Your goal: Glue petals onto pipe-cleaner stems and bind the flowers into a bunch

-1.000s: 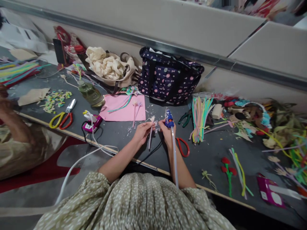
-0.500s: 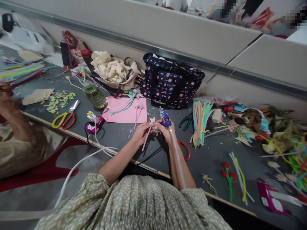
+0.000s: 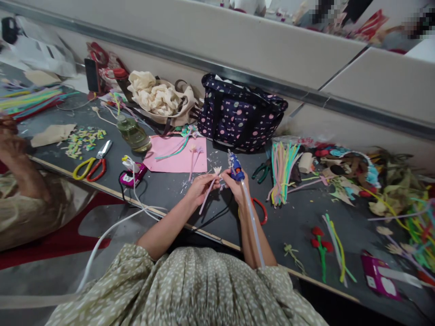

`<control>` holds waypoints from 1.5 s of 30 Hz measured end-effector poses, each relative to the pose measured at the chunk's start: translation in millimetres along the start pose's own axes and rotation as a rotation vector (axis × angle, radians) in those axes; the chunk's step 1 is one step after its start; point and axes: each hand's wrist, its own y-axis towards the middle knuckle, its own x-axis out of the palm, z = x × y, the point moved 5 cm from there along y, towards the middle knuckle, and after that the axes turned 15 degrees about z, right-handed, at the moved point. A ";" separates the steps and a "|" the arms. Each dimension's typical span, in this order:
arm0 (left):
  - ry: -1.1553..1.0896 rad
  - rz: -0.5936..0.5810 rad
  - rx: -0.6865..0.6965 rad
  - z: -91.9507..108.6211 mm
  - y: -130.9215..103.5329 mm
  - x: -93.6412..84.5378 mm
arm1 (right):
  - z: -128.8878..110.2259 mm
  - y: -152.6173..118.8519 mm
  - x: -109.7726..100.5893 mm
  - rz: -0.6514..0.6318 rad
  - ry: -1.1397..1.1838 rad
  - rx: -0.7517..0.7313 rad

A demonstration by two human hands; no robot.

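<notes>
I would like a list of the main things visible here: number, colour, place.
Glue gun: 1, blue, centre
Flower stem: 1, lilac, centre
Sheet: 1, pink, centre left
Patterned bag: 1, navy, centre back
Cloth bag: 1, beige, back left
Bottle: 1, greenish, left
Scissors: 1 full pair, yellow-red handles, left
Loop handle: 1, red, right
Pliers: 1, dark green, right
Strip bundle: 1, multicoloured, right
Craft flower: 1, red-green, front right
Boxes: 2, purple, left and right
Table: 1, dark grey, underneath
Neighbouring person: 1, beige clothing, left edge
Left hand: 1, bare, holding flower stem
Right hand: 1, bare, holding glue gun
</notes>
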 end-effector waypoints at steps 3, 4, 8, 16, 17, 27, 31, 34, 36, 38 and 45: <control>0.017 -0.014 0.003 0.2 -0.5 0.9 | -2.1 1.0 -3.8 0.052 0.042 0.004; 0.019 -0.018 0.000 0.2 -0.6 1.2 | -2.9 1.5 -4.9 0.063 0.049 0.005; 0.041 0.001 -0.016 -0.8 0.1 0.0 | -6.2 3.3 -6.0 0.074 0.102 0.030; 0.128 -0.021 -0.019 -6.1 -0.3 0.4 | -9.7 2.6 -1.6 0.070 0.165 0.065; 0.137 -0.018 -0.014 -6.4 -0.7 0.6 | -9.3 2.4 -2.2 0.083 0.152 0.051; 0.183 -0.022 0.010 -7.5 -2.6 2.5 | -6.5 1.6 -5.4 0.105 0.140 0.029; 0.174 -0.032 0.022 -7.0 -4.8 3.8 | -6.5 0.9 -4.9 0.094 0.136 0.029; 0.180 -0.032 0.038 -5.9 -6.8 5.4 | -5.9 0.9 -4.7 0.095 0.121 0.044; 0.181 -0.032 0.061 -5.0 -7.8 6.3 | -5.8 1.1 -4.6 0.098 0.122 0.048; 0.184 -0.038 0.089 -4.5 -8.2 7.1 | -6.1 1.3 -4.7 0.097 0.121 0.038; 0.236 -0.094 0.213 -1.4 -10.3 10.7 | -7.8 0.3 -5.5 0.093 0.114 0.012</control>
